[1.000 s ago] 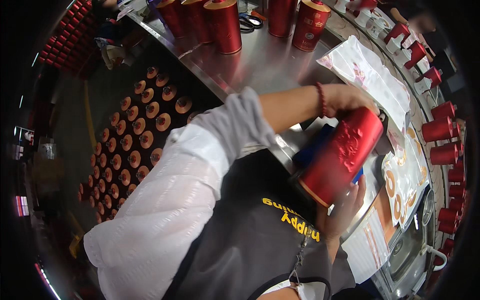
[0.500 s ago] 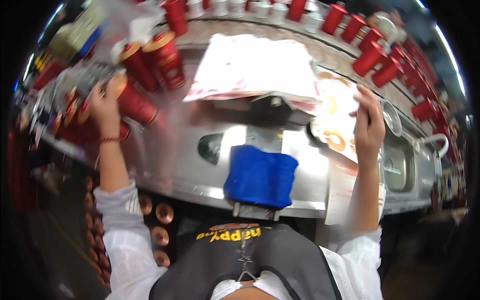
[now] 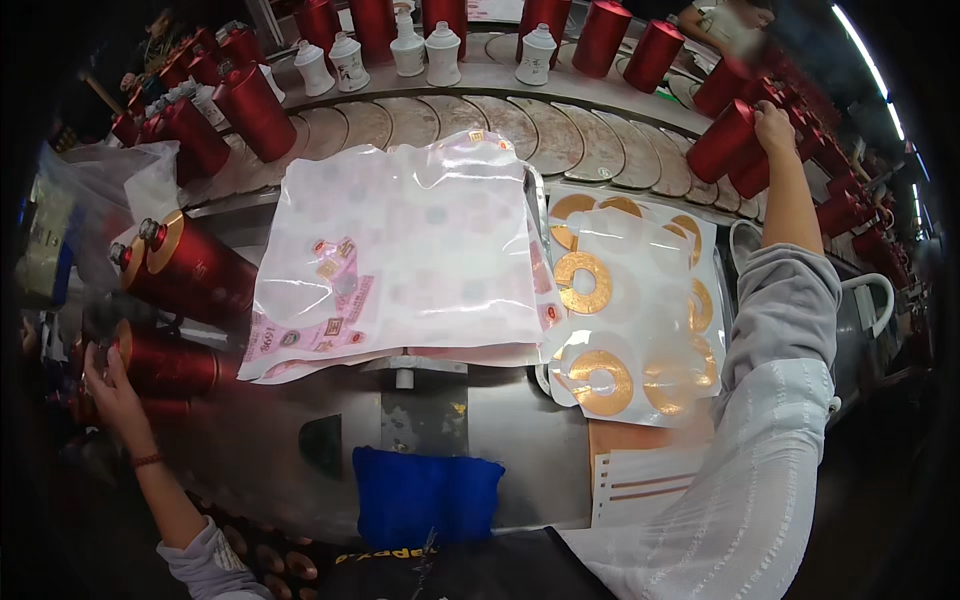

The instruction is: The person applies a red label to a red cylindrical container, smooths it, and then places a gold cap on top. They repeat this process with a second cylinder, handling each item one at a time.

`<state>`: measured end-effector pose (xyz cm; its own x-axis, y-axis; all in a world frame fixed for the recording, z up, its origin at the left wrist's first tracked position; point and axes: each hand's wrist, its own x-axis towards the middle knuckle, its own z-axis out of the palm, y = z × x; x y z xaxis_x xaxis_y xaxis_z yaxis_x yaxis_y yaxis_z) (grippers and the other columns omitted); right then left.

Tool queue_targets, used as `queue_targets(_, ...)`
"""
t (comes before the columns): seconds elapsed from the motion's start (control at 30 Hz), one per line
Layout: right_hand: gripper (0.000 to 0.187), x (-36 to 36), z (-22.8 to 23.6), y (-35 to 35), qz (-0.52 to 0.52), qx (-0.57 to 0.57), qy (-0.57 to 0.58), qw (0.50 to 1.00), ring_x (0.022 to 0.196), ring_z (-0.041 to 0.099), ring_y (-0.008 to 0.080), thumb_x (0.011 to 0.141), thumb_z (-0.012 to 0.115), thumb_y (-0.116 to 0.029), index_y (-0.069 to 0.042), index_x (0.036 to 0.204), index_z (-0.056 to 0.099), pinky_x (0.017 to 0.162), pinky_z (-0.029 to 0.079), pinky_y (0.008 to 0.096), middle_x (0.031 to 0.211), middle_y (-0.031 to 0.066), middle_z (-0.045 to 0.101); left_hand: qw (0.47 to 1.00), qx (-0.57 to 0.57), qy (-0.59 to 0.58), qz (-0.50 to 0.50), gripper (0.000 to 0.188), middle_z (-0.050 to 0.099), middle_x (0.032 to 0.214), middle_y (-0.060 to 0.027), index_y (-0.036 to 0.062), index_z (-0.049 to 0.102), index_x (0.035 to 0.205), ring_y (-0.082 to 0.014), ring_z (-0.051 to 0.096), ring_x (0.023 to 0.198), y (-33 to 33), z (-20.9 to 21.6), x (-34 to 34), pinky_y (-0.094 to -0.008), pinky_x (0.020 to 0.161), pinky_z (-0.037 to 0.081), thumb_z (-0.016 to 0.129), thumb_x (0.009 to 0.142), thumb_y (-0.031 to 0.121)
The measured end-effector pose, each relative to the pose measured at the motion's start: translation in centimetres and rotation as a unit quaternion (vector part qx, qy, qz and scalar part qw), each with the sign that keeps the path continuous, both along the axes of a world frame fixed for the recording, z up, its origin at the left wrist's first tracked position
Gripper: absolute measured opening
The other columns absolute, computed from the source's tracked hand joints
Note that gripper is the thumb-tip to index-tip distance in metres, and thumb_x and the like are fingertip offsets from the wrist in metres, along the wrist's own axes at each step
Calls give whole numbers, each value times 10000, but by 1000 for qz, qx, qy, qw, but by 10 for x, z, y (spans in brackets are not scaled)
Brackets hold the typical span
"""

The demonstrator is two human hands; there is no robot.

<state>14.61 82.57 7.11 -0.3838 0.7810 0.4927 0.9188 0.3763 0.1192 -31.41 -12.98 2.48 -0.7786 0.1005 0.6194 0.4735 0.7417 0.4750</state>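
At the far right my right hand (image 3: 776, 132) reaches over the conveyor, its fingers closed around the upper end of a red cylindrical bottle (image 3: 722, 142). My left hand (image 3: 118, 398) is low on the left, fingers stretched and apart, close to the gold-rimmed top of another red bottle (image 3: 170, 365). It is hard to make out whether the fingertips touch that bottle. Behind it, two more red bottles (image 3: 205, 275) with gold shoulders and dark stoppers stand together on the steel bench (image 3: 270, 440).
Printed pink-and-white sheets (image 3: 420, 250) lie stacked mid-bench. To their right are sheets with gold ring stickers (image 3: 600, 382). A blue cloth pad (image 3: 428, 495) sits at the near edge. Beyond runs a plated conveyor (image 3: 450, 120) lined with red bottles and small white bottles (image 3: 537, 55).
My right hand has moved from above the sticker sheets out to a red bottle on the conveyor. My left hand's fingers have spread beside the bottle it was gripping. The view has shifted.
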Motion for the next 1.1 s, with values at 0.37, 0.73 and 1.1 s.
queue_targets(0.37, 205, 28, 28, -138, 235, 126, 168, 949, 821, 609, 381, 893, 695, -171, -22, 857, 559, 713, 475, 465, 874, 172, 603, 972, 125, 48, -191, 505, 409, 1483, -199, -6, 398, 1435, -275, 467, 1331, 61, 28, 128, -437, 1164, 347, 470, 1072, 337)
queue_targets(0.73, 140, -36, 147, -451, 472, -267, 369, 755, 640, 462, 15, 976, 693, -213, -75, 973, 666, 583, 394, 197, 784, -74, 566, 147, 380, -383, -829, 750, 490, 542, -99, 54, 511, 593, -232, 495, 473, 64, 159, 291, -724, 915, 442, 218, 1063, 560)
queue_targets(1.1, 222, -143, 72, -608, 705, -370, 239, 556, 1029, 662, 137, 1025, 588, -152, -21, 1184, 669, 822, 570, 270, 1233, 89, 654, 221, 463, -335, -790, 592, 529, 662, -116, 34, 546, 698, -250, 532, 572, -47, 133, 348, -641, 877, 472, 341, 1033, 477)
